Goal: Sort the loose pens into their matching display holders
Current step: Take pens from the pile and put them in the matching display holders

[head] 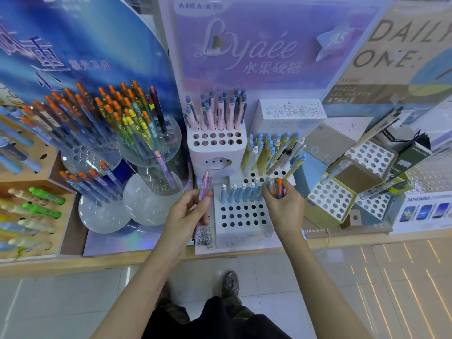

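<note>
My left hand [189, 211] grips two or three pink-and-purple pens [205, 185] that point up, just left of the white stepped holder [242, 218]. My right hand [283, 204] holds a small bunch of pens with orange and blue tops [277, 188] above that holder's lowest row of pale blue pens [241, 193]. Pink pens with blue caps [217, 111] fill the holder's top step. Yellow and cream pens [271, 152] stand in its middle step. To the left, orange-topped pens [97, 111] crowd clear round acrylic holders [146, 201].
A wooden rack with green and yellow markers [36, 211] is at far left. Boxes with perforated white tops [330, 199] stand at right, a few pens in them. Tall display boards rise behind. The wooden counter edge [122, 260] runs in front; tiled floor below.
</note>
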The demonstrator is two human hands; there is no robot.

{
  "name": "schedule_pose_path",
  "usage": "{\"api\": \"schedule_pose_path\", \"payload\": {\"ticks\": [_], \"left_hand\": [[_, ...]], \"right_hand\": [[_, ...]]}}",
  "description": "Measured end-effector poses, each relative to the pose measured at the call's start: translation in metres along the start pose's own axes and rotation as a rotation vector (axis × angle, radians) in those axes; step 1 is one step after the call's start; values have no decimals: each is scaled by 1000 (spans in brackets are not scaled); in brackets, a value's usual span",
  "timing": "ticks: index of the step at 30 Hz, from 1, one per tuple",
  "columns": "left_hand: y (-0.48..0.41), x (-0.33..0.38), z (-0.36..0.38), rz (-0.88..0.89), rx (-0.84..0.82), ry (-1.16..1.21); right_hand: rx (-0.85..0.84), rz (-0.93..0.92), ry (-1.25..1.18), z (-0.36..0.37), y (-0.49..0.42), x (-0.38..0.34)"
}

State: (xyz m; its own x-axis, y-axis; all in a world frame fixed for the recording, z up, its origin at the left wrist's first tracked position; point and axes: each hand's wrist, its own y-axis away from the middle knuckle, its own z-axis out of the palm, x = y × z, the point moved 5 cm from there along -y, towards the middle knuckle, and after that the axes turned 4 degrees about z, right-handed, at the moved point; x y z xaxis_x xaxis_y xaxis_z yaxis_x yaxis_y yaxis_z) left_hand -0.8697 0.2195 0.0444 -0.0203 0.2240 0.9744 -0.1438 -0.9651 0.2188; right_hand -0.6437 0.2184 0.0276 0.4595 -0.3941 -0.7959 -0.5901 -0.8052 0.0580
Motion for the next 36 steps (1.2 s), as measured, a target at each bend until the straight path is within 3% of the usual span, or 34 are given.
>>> {"api": "schedule_pose_path", "payload": {"ticks": [4, 7, 12, 16, 19, 25, 31, 36], "left_hand": [[2, 0, -8, -7, 76, 45], [5, 5, -17, 59, 112, 31], [11, 14, -31, 109, 17, -37], [18, 26, -53, 206, 13, -204], [21, 40, -70, 341, 100, -386], [13, 54, -84, 447, 115, -419], [2, 16, -119, 349, 91, -710], [2, 1, -122, 372, 53, -796]], "right_hand": [[22, 89, -50, -17, 20, -7], [33, -29, -279, -33, 42, -37], [-596, -58, -458, 12, 73, -102], [-705, -71, -454, 39, 91, -125], [-643, -101, -488, 50, 101, -133], [-513, -190, -462, 57, 105, -158], [-384, -216, -430, 59, 90, -172], [-289, -206, -457, 64, 85, -173]]}}
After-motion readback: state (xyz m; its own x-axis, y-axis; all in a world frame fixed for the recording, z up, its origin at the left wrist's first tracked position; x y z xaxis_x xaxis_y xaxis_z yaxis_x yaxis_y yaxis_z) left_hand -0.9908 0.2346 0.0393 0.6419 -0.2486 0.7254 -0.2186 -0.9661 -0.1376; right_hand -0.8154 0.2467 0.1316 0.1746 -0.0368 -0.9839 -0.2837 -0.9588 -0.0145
